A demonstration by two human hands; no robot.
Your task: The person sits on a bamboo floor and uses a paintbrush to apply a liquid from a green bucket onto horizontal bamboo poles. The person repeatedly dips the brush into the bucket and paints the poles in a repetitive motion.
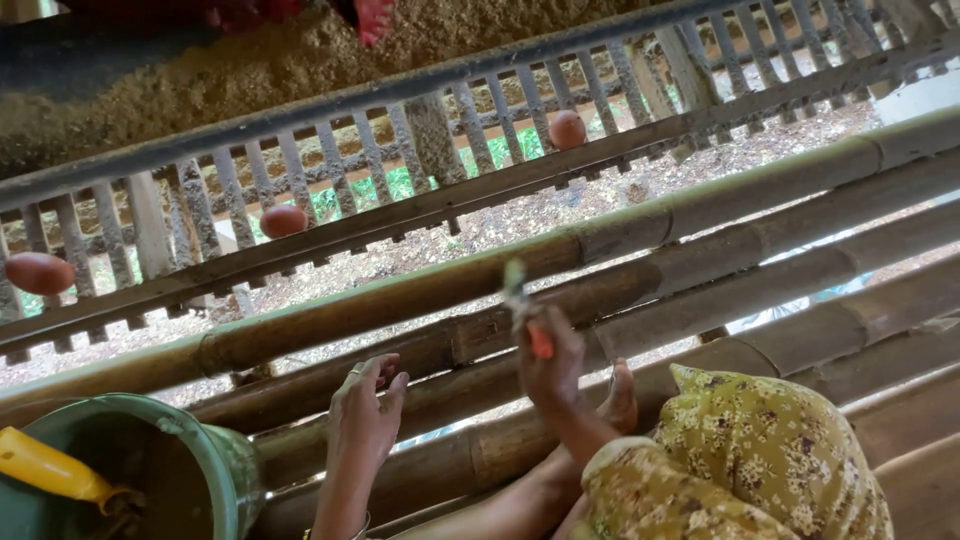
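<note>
My right hand (pixel 552 372) is raised over the bamboo poles (pixel 420 285) and grips a small orange-handled tool (pixel 539 341); its pale tip is blurred. To its left, my left hand (pixel 365 412) hovers with fingers apart and empty, a ring on one finger, close to a lower bamboo pole. Three brown eggs lie in the slatted grey egg tray (pixel 330 235) beyond the poles: one egg (pixel 38 272) at the far left, one egg (pixel 283 220) left of centre, one egg (pixel 567 129) further right.
A green bucket (pixel 215 455) with a yellow-handled scoop (pixel 50 466) stands at the lower left. My knee in yellow patterned cloth (pixel 750 460) and a bare foot (pixel 621 395) rest on the poles. A feed trough (pixel 230 70) runs along the top.
</note>
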